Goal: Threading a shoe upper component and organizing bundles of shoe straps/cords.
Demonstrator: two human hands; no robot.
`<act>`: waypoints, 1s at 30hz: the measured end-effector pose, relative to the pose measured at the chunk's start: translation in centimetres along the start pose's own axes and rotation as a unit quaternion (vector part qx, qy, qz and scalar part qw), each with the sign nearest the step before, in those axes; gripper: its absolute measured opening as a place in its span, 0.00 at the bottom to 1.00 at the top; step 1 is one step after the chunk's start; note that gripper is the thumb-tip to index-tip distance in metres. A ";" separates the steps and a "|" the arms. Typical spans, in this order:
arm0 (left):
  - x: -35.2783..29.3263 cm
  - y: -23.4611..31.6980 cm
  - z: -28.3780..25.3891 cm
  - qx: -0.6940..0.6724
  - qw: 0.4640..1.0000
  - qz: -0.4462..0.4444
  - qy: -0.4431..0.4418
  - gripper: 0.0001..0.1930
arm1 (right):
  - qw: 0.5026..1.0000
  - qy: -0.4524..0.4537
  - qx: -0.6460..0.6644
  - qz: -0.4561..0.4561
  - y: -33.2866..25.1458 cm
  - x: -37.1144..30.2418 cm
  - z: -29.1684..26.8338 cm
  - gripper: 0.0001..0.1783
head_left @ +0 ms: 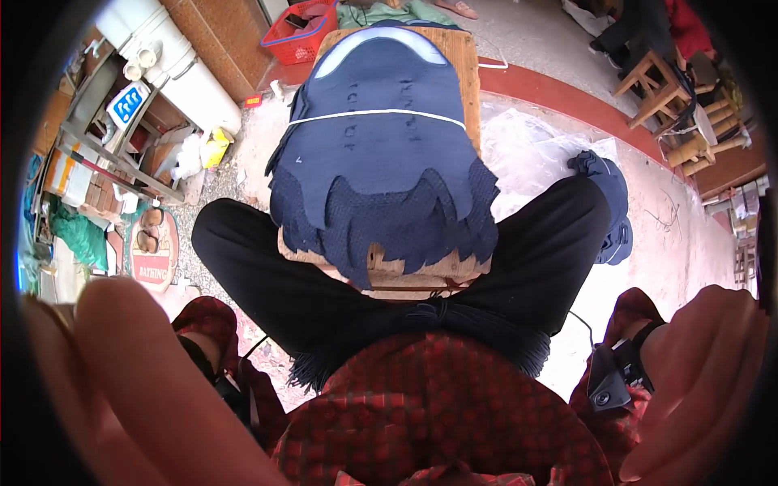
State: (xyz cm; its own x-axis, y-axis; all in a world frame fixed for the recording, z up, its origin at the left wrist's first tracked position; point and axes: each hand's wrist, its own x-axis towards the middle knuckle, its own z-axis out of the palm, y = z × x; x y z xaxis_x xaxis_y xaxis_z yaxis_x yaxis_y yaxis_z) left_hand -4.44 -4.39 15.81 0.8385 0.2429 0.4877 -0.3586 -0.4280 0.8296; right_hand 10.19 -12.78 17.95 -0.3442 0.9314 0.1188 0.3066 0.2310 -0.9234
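My left hand (pixel 154 381) is raised at the lower left, very close to the view, with its large fingers bent. At the lower right my right hand (pixel 701 373) is also raised, fingers curled and pressed together. Whatever either hand grips lies hidden beyond the picture's edge. Both hands are apart from the stack of dark blue cut fabric pieces (pixel 381 154) between my knees. A white cord (pixel 377 114) runs across that stack, which lies on a wooden bench (pixel 468 89). Dark strands with fringed ends (pixel 421 317) lie across my lap.
Another dark blue fabric bundle (pixel 613 212) lies beside my right knee, near a clear plastic sheet (pixel 519 150). A red basket (pixel 292 50) stands behind the bench. Cluttered shelving (pixel 121 154) is at left; wooden stools (pixel 660 89) and a person (pixel 640 32) are far right.
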 end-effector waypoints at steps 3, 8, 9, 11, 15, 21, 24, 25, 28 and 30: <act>-1.2 0.6 0.1 -0.002 0.999 -0.040 0.030 0.03 | 1.000 0.001 0.001 0.013 0.5 -1.9 0.5 0.05; -2.9 0.4 0.9 -0.032 0.994 -0.086 0.066 0.05 | 0.998 0.020 -0.018 0.060 2.5 -13.8 -5.5 0.03; -3.2 -1.9 1.3 -0.047 0.992 -0.100 0.068 0.05 | 0.996 0.028 -0.017 0.078 4.4 -14.3 -5.3 0.03; -5.6 -6.1 3.0 -0.043 0.967 -0.241 0.073 0.05 | 0.976 0.068 -0.092 0.184 10.7 -15.7 -2.2 0.08; -8.8 -10.2 4.8 0.099 0.913 -0.385 -0.086 0.10 | 0.951 0.065 -0.213 0.213 17.3 -17.8 1.7 0.25; -8.4 -13.3 8.0 0.093 0.882 -0.408 -0.219 0.23 | 0.958 -0.088 0.038 0.269 20.7 -14.2 3.4 0.21; -8.1 -14.1 8.4 0.034 0.876 -0.407 -0.258 0.30 | 0.942 -0.057 0.178 0.278 19.6 -13.7 3.4 0.21; -7.9 -14.3 8.4 0.023 0.881 -0.404 -0.246 0.29 | 0.947 -0.048 0.159 0.276 19.4 -13.7 3.1 0.21; -5.6 -12.7 8.6 0.010 0.894 -0.378 -0.241 0.26 | 0.953 -0.007 0.039 0.299 16.6 -14.2 0.4 0.18; -4.1 -11.0 8.5 0.020 0.865 -0.435 -0.250 0.23 | 0.969 0.058 0.002 0.240 13.9 -15.1 -1.1 0.18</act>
State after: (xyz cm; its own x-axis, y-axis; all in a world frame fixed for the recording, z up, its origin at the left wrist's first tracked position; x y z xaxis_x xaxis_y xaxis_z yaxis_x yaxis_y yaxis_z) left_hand -0.49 -8.08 2.40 0.8600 0.0854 -0.5031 0.5032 -0.3058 0.8083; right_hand 20.56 -23.31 3.75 -0.0608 0.9567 -0.2846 0.4039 -0.2371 -0.8835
